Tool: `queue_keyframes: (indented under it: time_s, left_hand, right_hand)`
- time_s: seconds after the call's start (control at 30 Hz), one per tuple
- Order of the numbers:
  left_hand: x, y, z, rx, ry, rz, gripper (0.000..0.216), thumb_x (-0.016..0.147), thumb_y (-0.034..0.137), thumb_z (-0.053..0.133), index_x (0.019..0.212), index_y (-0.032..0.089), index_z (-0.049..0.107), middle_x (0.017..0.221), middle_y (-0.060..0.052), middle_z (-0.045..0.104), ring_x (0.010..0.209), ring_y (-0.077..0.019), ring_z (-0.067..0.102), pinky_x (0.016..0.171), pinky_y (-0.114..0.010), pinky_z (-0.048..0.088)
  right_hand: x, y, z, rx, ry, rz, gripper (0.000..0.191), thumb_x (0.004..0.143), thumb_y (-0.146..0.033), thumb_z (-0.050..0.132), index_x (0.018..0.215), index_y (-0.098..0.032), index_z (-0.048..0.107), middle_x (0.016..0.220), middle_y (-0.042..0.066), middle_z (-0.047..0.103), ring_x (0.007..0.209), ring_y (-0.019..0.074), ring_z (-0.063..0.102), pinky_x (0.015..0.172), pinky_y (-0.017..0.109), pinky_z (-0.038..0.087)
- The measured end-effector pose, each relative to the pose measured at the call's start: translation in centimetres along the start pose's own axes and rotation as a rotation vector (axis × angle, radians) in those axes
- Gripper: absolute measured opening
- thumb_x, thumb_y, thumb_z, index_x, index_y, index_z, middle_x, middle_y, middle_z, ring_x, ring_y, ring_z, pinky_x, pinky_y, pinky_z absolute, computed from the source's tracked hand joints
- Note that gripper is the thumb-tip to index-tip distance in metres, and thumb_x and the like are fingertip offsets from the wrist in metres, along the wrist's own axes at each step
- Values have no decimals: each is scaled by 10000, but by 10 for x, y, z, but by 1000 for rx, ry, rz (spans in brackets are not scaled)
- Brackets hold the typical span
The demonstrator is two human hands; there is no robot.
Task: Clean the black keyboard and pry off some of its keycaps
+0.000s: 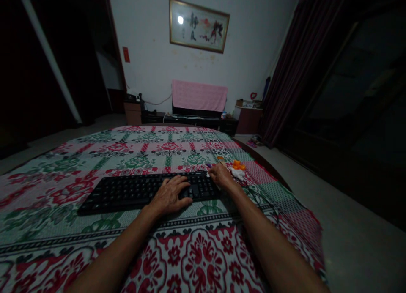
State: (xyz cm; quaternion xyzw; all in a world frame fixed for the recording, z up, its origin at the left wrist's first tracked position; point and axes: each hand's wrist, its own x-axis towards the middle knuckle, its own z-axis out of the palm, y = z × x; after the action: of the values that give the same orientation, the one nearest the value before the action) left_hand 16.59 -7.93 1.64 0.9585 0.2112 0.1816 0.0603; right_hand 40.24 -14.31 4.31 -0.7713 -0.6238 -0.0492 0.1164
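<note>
A black keyboard (127, 193) lies at a slight angle on the patterned cloth. My left hand (170, 195) rests flat on its right half, fingers spread and holding nothing. At the keyboard's right end, my right hand (221, 176) is closed with the fingertips pinched over the number keys. A small white bit (208, 174) shows at those fingertips, too small to name. Just beyond them is a small purple thing (208, 164). Beside the right hand lie a crumpled white piece (238, 173) and a bright orange piece (239, 165).
A red, green and white cloth (203, 259) covers the table. A dark cable (264, 200) runs beside my right forearm. Beyond the table, a pink towel (199, 95) hangs over a screen on a low cabinet. A framed picture (199, 26) is on the wall; dark curtains (294, 69) hang at right.
</note>
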Motion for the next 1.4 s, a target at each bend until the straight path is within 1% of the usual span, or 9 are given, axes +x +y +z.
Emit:
queue_keyframes:
  time_s: [0.17, 0.37, 0.53, 0.6, 0.73, 0.87, 1.07, 1.23, 1.4]
  left_hand:
    - [0, 0, 0, 2, -9, -3, 497, 763, 513, 534, 1166, 223, 550, 1351, -74, 451, 1256, -276, 363, 988, -458, 289]
    - [0, 0, 0, 8, -5, -5, 496, 766, 522, 524, 1170, 236, 547, 1356, -69, 447, 1260, -268, 359, 996, -444, 283]
    - [0, -1, 2, 15, -8, -4, 510, 763, 539, 520, 1172, 235, 543, 1357, -71, 447, 1257, -266, 363, 989, -447, 289]
    - [1, -2, 2, 14, -6, -3, 504, 760, 536, 523, 1166, 238, 547, 1356, -69, 448, 1256, -266, 364, 989, -446, 290]
    - [1, -2, 2, 7, 2, -1, 504, 754, 530, 533, 1161, 234, 552, 1352, -70, 452, 1256, -266, 365, 994, -443, 290]
    - [0, -1, 3, 10, -1, -6, 503, 756, 520, 534, 1169, 232, 546, 1351, -70, 452, 1254, -263, 366, 997, -444, 283]
    - [1, -3, 3, 6, -19, 4, 512, 769, 549, 504, 1175, 239, 540, 1355, -71, 446, 1261, -266, 353, 988, -446, 285]
    - [2, -5, 4, 2, -11, 4, 516, 764, 563, 502, 1174, 251, 539, 1351, -71, 450, 1254, -267, 359, 985, -450, 279]
    - [2, -6, 6, 10, -9, 8, 516, 768, 566, 491, 1169, 245, 544, 1349, -68, 452, 1246, -270, 369, 974, -447, 290]
  right_hand:
    - [-14, 4, -3, -8, 18, -90, 244, 813, -173, 457, 860, -172, 697, 932, 100, 616, 839, 176, 543, 742, 245, 373]
    - [-28, 4, -16, 49, -66, -176, 234, 756, -126, 478, 726, -164, 706, 774, 63, 650, 727, 150, 550, 652, 222, 361]
    - [-29, 9, -25, 214, -134, -211, 193, 719, -130, 524, 725, -162, 714, 672, 25, 650, 686, 138, 553, 640, 210, 359]
    - [-27, 8, -22, 223, -62, -203, 204, 744, -139, 507, 716, -160, 708, 674, 28, 643, 699, 142, 551, 656, 218, 362]
    - [-23, 3, -5, 169, 156, -129, 217, 795, -160, 481, 783, -154, 698, 803, 66, 639, 794, 161, 542, 717, 241, 366]
    - [-24, -1, 5, 131, 118, -122, 215, 785, -141, 490, 810, -152, 703, 810, 75, 636, 792, 159, 546, 714, 236, 371]
    - [-36, -2, -7, 146, 25, -92, 230, 767, -152, 493, 815, -165, 718, 793, 58, 661, 773, 154, 571, 706, 223, 382]
    - [-48, -3, -2, 121, 77, -43, 231, 753, -160, 496, 816, -162, 718, 839, 73, 668, 812, 170, 583, 736, 235, 402]
    - [-57, -6, -6, 217, 84, -10, 224, 716, -160, 523, 826, -148, 718, 833, 74, 689, 786, 164, 612, 716, 221, 423]
